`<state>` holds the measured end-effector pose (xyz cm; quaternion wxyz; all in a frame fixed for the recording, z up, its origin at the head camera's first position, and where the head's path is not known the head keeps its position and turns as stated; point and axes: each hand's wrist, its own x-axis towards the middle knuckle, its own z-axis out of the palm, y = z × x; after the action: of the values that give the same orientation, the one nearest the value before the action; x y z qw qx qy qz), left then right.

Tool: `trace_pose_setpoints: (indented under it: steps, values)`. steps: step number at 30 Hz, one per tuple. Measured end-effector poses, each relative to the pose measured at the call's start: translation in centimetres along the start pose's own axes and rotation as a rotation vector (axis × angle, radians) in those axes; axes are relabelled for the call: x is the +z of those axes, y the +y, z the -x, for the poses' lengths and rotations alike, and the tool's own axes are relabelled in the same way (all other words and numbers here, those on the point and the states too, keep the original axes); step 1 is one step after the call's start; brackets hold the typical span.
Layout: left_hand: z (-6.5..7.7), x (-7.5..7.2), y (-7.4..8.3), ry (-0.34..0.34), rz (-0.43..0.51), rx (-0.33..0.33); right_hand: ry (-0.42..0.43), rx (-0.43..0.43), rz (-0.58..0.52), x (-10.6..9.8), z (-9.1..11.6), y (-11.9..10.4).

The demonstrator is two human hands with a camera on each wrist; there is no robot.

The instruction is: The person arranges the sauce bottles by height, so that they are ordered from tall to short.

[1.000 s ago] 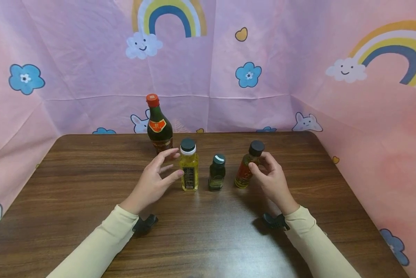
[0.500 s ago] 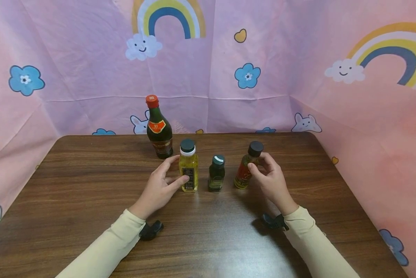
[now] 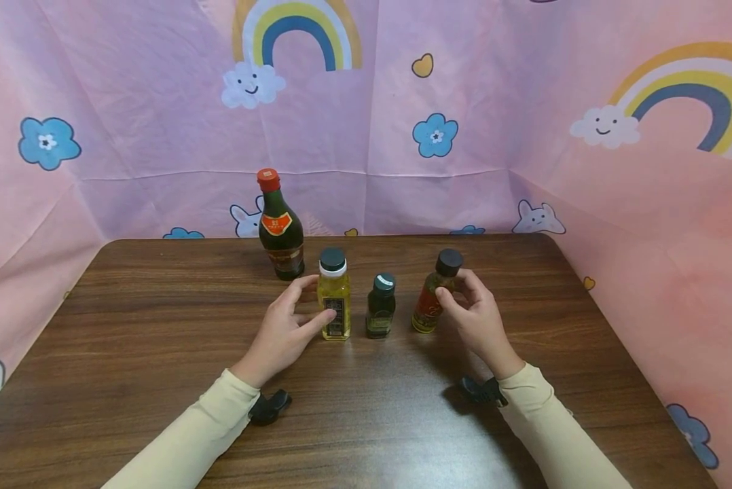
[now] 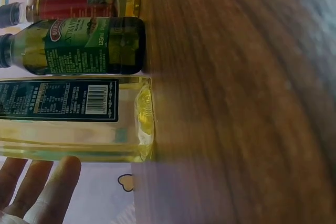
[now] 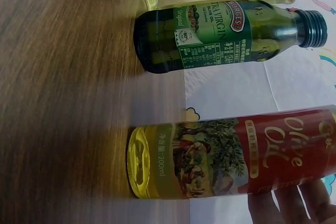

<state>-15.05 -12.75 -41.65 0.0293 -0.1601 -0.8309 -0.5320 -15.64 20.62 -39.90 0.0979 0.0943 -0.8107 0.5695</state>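
Observation:
My left hand point(image 3: 283, 333) holds a square clear bottle of yellow oil point(image 3: 335, 295) with a dark green cap, thumb on its front and fingers around the far left side. In the left wrist view this oil bottle point(image 4: 73, 135) shows a dark label, with fingertips along one side. My right hand point(image 3: 481, 312) grips a red-labelled olive oil bottle point(image 3: 429, 302) with a black cap, thumb in front. Its label reads "Olive Oil" on the bottle point(image 5: 236, 156) in the right wrist view. Between them stands a small dark green olive oil bottle point(image 3: 381, 309), touched by neither hand.
A tall dark green bottle point(image 3: 282, 234) with a red cap stands behind and left of the yellow oil bottle. All stand on a brown wooden table point(image 3: 127, 353). A pink patterned cloth point(image 3: 176, 122) hangs around its back and sides.
My left hand has moved right and taken hold of the yellow oil bottle, which has shifted very slightly right. My right hand stays on the red-labelled bottle.

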Motion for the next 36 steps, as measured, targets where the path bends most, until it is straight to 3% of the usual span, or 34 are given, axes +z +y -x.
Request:
trace_pose_setpoints:
  steps: [13, 24, 31, 36]
  values:
    - [0.1, 0.5, 0.6, 0.046, -0.011, 0.002, 0.003, -0.02, -0.036, 0.1, 0.0, 0.0]
    - [0.4, 0.9, 1.4, 0.083, 0.0, 0.042, 0.004, 0.001, -0.034, 0.1, 0.1, 0.0]
    - [-1.0, 0.7, 2.4, 0.159, -0.052, 0.093, 0.001, -0.014, -0.028, 0.0, 0.0, -0.1]
    - [-2.5, 0.4, 3.4, 0.189, -0.025, 0.14, -0.005, -0.009, -0.024, 0.0, 0.0, -0.2]
